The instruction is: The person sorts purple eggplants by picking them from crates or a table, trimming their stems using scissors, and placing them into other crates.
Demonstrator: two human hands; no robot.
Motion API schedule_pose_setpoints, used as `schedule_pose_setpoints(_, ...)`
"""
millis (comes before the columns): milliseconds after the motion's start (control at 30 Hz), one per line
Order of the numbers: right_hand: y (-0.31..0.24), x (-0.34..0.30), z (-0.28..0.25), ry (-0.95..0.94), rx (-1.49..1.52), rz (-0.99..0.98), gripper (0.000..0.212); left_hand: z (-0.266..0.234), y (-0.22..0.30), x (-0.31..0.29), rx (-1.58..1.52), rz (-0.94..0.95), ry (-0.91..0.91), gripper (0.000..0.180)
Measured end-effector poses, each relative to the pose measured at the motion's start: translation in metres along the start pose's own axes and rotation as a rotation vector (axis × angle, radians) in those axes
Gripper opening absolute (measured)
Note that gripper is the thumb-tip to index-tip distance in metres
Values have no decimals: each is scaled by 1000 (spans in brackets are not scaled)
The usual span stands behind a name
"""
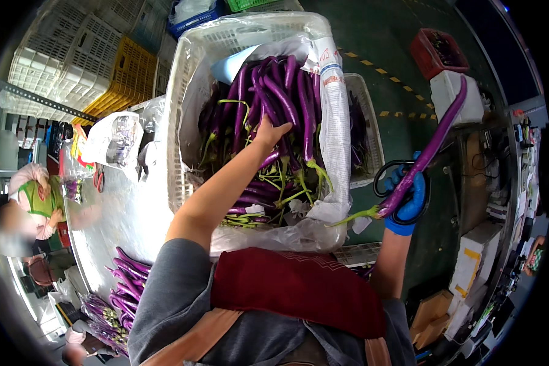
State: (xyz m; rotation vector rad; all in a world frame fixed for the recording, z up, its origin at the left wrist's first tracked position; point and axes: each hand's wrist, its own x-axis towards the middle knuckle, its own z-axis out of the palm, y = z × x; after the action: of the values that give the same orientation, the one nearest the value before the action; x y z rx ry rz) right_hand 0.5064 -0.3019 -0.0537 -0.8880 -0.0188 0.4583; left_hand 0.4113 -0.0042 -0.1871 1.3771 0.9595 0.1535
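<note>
A white plastic crate (175,122) lined with paper and clear film stands before me, heaped with long purple eggplants (280,97) with green stems. My bare left hand (271,133) reaches in among them, thumb spread from the index finger; its other fingers are hidden. To the right of the crate, my right hand (412,196), in a blue glove, is closed on one long eggplant (436,141), its stem end low and its tip slanting up to the right. Black-handled scissors (379,181) hang in the same hand, their loops around the gloved fingers.
A second crate (378,143) of eggplants stands lower on the right. More eggplants (128,283) lie on the metal table (104,226) at left, with red-handled scissors (99,178). Stacked crates (131,73) rise at the back left. Another person (36,195) is far left.
</note>
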Motion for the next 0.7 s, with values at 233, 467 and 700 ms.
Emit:
schedule_pose_setpoints(233,19,-7,-24,125,-118,17,45,77,50,8,777,-168,393,119)
schedule_pose_setpoints(467,22,-11,-56,184,54,48,38,96,48,20,1003,-198,428,122)
schedule_pose_setpoints(700,-11,-12,-81,71,154,95,37,42,22,65,777,-242,378,123)
